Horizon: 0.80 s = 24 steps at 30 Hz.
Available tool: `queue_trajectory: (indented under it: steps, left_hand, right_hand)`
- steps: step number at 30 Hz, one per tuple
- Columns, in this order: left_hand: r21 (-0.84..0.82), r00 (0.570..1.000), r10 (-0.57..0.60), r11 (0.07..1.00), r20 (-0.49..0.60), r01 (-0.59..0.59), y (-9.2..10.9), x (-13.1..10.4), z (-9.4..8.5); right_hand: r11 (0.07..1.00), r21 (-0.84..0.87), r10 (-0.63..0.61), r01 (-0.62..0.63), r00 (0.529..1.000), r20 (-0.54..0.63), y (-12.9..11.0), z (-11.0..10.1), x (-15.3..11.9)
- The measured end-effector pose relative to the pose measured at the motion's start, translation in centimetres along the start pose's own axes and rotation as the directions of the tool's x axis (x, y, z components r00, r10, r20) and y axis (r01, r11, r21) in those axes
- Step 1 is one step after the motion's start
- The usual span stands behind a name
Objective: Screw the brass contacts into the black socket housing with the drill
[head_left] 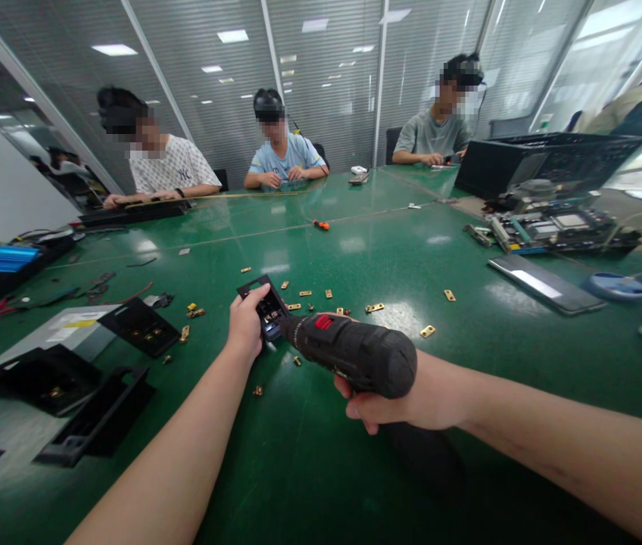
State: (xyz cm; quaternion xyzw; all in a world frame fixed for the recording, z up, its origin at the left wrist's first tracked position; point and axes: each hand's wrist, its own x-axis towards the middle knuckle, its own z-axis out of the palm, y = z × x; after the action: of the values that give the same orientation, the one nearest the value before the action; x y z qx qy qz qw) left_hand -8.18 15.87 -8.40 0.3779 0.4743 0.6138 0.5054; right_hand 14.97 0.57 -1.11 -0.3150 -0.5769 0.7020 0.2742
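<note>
My left hand [246, 324] is closed on a small black housing [267, 304] with brass parts inside, holding it tilted above the green table. In my right hand [392, 397] is a black cordless drill [349, 352] with a red switch on top. The drill's front end points left into the housing; the bit's tip is hidden, so contact with a screw cannot be made out. Around the housing lie small brass plates, among them one brass plate [427, 331] to the right of the drill. A brass terminal piece [257, 391] lies nearer to me.
More black housings [139, 327] stand at the left by a grey metal box [85, 333]. On the right are a phone [542, 284], a circuit board [571, 227] and a black case [548, 166]. An orange screwdriver [321, 225] lies mid-table. Several people sit across the table.
</note>
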Motion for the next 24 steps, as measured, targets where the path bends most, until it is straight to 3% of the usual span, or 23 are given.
queue_trajectory:
  steps: [24]
  left_hand:
    - [-0.031,1.000,-0.020,0.999,-0.009,0.020,-0.03,0.07,-0.02]
  right_hand:
    - [1.000,-0.015,-0.002,0.002,1.000,-0.011,0.46,-0.09,0.34]
